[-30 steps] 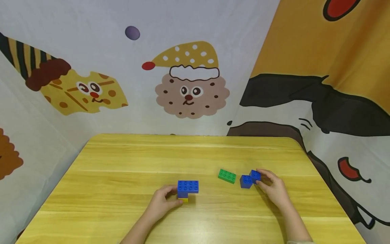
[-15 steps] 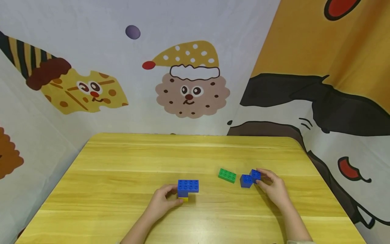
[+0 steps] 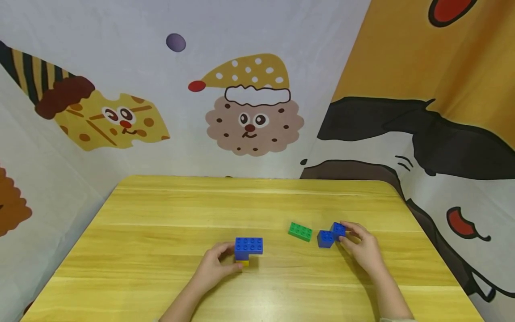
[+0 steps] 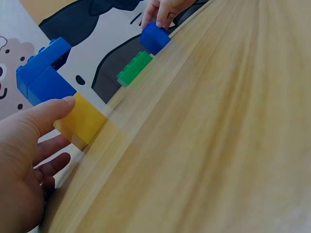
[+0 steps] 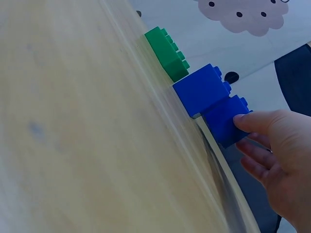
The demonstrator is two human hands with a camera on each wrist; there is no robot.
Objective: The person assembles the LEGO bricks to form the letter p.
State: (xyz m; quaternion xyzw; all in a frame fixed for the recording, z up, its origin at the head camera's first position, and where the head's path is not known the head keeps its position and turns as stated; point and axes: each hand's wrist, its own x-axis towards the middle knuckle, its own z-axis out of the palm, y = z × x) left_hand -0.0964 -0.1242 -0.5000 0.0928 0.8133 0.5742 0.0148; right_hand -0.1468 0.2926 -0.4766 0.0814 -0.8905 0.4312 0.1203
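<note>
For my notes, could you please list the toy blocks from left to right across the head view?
Blue-and-yellow plastic block stack, green rectangular plastic block, nearer blue square plastic block, farther blue square plastic block.

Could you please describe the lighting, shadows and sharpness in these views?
Head view: pale glare on the table at bottom centre, a soft shadow beside the right forearm, and distinct studs on the green brick; left wrist view: the table slants steeply, the yellow brick fairly sharp; right wrist view: the table looks hazy, the held blue brick crisper.
</note>
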